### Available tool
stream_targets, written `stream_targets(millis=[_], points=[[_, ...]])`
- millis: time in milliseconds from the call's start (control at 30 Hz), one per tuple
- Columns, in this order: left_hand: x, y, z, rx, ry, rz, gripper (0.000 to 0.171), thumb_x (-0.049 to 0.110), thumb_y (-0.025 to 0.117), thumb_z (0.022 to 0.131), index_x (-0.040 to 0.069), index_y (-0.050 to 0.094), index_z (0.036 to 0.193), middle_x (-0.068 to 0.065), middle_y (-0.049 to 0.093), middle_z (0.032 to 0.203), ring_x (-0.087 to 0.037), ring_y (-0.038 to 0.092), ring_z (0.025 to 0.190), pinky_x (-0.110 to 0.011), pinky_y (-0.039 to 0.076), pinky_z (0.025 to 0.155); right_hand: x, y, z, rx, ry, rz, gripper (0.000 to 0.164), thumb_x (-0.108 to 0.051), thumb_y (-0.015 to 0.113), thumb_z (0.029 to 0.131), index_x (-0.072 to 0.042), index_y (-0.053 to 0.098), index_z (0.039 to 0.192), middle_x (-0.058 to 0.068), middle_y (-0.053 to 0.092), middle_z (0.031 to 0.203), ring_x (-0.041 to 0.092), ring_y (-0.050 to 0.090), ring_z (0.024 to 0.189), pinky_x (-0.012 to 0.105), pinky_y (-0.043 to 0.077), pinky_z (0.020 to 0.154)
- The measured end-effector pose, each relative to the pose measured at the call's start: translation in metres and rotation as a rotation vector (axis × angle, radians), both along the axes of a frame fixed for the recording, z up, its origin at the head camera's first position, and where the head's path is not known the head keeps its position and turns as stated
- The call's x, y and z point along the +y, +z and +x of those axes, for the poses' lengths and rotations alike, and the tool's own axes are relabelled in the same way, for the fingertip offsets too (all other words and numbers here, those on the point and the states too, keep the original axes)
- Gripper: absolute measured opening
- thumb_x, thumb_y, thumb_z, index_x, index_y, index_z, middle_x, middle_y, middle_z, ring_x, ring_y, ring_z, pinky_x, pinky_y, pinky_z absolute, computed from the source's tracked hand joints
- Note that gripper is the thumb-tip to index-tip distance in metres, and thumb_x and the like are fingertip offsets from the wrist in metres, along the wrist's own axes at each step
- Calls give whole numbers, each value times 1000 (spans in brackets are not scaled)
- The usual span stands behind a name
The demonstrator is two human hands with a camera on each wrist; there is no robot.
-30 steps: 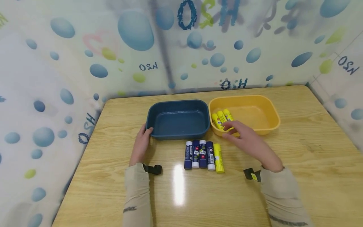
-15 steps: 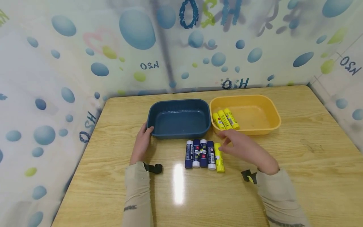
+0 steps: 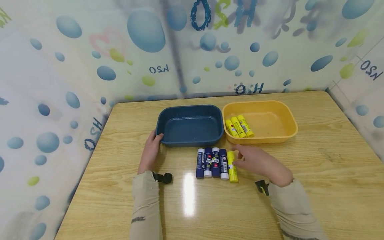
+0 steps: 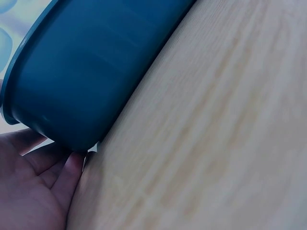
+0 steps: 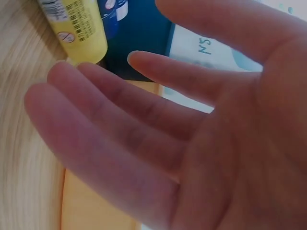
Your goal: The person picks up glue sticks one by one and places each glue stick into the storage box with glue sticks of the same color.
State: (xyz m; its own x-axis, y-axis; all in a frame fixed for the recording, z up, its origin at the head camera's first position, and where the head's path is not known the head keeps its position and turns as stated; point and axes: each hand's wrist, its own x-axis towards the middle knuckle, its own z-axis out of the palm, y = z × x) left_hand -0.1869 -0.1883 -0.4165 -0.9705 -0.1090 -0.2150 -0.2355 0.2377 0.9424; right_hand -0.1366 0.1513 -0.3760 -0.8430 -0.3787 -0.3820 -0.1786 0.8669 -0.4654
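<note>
My left hand point(image 3: 150, 150) holds the left front corner of a dark blue plastic bin point(image 3: 192, 144), thumb over the rim. In the left wrist view its fingers point(image 4: 50, 167) lie against the outside of the bin's wall point(image 4: 96, 72). My right hand point(image 3: 259, 163) hovers just right of a yellow glue stick point(image 3: 232, 171) on the table. In the right wrist view the fingers are extended and loosely bent beside that yellow glue stick point(image 5: 79, 31), with nothing held. Left of it lie several navy glue sticks point(image 3: 215, 166) in a row.
A yellow bin point(image 3: 270, 136) stands against the blue bin's right side. Three yellow glue sticks point(image 3: 238, 126) lie in its left end. The wooden table point(image 3: 330, 186) meets a patterned wall point(image 3: 192, 56) at the back.
My right hand has drawn back from the yellow bin, leaving a yellow glue stick there, and come down beside the yellow one on the table. The left hand stays on the blue bin.
</note>
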Motion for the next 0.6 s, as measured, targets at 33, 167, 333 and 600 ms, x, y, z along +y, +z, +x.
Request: stream_targets(millis=[33, 167, 333, 600], points=[[1, 3, 1, 1, -1, -3, 52, 30, 42, 93, 18, 27, 141, -2, 27, 143, -16, 21, 130, -37, 17, 105, 0, 0, 0, -7, -5, 8, 50, -31, 61, 83, -12, 46, 127, 2, 56, 93, 17, 49, 75, 31, 44, 65], [3, 8, 5, 8, -5, -9, 53, 32, 41, 93, 17, 26, 142, -2, 26, 143, -15, 21, 130, -36, 17, 105, 0, -4, -2, -21, -24, 36, 52, -31, 60, 84, -12, 45, 129, 2, 56, 94, 18, 49, 76, 32, 45, 67], [3, 7, 5, 17, 0, 0, 53, 31, 42, 93, 17, 28, 141, -2, 27, 143, -15, 21, 130, -36, 18, 105, -1, -11, -3, -16, -38, 61, 54, -31, 59, 84, -11, 42, 132, 2, 56, 90, 18, 49, 74, 32, 44, 66], [2, 5, 4, 31, -15, -8, 53, 31, 42, 93, 15, 29, 141, -3, 28, 143, -16, 22, 130, -36, 18, 105, -4, -18, -4, 2, -38, 63, 50, -31, 56, 86, -13, 43, 131, 1, 55, 86, 17, 49, 74, 31, 43, 66]])
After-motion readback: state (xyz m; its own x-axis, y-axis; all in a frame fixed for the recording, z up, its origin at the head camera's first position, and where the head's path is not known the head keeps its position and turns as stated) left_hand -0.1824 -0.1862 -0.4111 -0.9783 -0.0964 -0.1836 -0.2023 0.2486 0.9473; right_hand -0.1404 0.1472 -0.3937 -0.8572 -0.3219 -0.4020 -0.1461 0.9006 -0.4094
